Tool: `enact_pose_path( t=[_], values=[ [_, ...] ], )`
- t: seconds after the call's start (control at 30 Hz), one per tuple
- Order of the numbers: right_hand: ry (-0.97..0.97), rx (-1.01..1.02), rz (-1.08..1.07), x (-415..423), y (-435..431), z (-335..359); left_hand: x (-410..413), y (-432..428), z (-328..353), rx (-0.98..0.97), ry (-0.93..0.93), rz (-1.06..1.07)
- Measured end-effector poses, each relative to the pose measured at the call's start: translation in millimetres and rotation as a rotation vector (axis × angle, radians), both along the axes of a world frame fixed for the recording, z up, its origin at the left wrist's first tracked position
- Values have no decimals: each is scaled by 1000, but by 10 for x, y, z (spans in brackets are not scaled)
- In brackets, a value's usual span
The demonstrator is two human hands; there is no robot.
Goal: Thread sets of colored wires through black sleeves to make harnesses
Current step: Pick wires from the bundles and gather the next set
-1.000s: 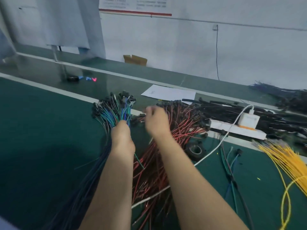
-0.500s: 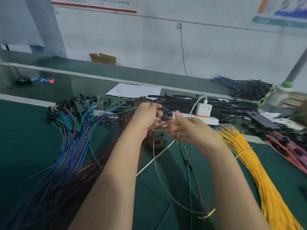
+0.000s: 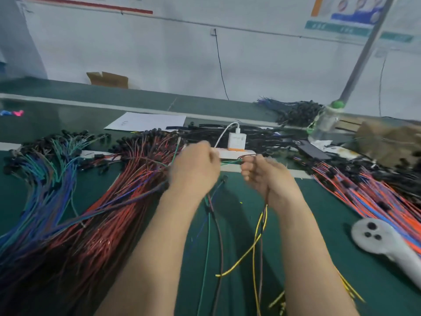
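Observation:
Both hands are raised over the green bench. My left hand [image 3: 193, 167] is curled around a few thin wires; a green wire [image 3: 206, 247] and a dark red one hang down from it. My right hand [image 3: 262, 174] grips a small set of wires too, with a yellow wire [image 3: 256, 242] and a brown one trailing below the wrist. A short stretch of green and red wire spans between the two fists. Black sleeves [image 3: 257, 135] lie heaped behind the hands. The wire ends inside the fists are hidden.
A blue-green wire bundle [image 3: 45, 179] and a red one [image 3: 127, 190] fan out at left. Red-blue harnesses [image 3: 364, 190] lie at right, by a white controller [image 3: 387, 242]. Behind sit a white power strip with charger [image 3: 237, 142], a paper sheet [image 3: 145, 122] and a bottle [image 3: 325, 122].
The view has swung right from the blue bundle. My hands left the blue and red bundles, picked single wires including a yellow one, and now hold them up apart from each other.

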State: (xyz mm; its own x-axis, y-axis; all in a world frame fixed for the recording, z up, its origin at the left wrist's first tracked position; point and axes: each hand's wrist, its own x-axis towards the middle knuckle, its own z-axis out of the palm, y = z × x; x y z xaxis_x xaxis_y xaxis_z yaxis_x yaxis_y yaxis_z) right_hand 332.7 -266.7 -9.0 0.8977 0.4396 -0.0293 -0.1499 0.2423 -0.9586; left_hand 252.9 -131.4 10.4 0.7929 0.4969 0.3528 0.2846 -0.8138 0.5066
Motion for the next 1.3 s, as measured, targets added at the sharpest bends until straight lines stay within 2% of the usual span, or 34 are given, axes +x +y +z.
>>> enact_pose_path(
  t=[0.07,0.13,0.27,0.37,0.5,0.57,0.63,0.73,0.77,0.87,0.97,1.07,1.13,1.17,1.3],
  values=[
    [29,27,-72,48,-130,11,-61,276,-108,87,192,172],
    [35,48,-124,81,-221,2,-110,467,-210,59,428,172],
    [-7,20,-118,40,-187,-38,-14,276,-390,-262,519,-169],
    [-56,-77,-144,25,-141,-80,93,-53,-430,-385,358,-241],
    [-32,-178,-258,80,-182,-174,295,-584,-326,-720,24,-276],
    [-4,-227,-312,101,-247,-229,353,-844,-278,-822,-52,-346],
    [38,-229,-390,143,-346,-261,373,-999,-291,-749,-37,-408],
    [210,71,-310,186,-435,-254,377,-997,-375,-532,64,-388],
    [216,110,-274,190,-434,-261,365,-971,-400,-462,91,-353],
    [114,-42,-247,171,-375,-308,316,-884,-460,-279,89,-223],
    [93,-111,-264,153,-291,-334,271,-801,-487,-121,33,-180],
    [67,-180,-336,196,-205,-361,273,-715,-486,-92,25,-175],
    [38,-208,-348,210,-159,-387,307,-646,-489,-198,100,-209],
    [26,-219,-333,212,-146,-405,332,-604,-508,-311,132,-245],
    [2,-279,-205,216,-136,-509,374,-462,-695,-897,171,-293]
  ],
)
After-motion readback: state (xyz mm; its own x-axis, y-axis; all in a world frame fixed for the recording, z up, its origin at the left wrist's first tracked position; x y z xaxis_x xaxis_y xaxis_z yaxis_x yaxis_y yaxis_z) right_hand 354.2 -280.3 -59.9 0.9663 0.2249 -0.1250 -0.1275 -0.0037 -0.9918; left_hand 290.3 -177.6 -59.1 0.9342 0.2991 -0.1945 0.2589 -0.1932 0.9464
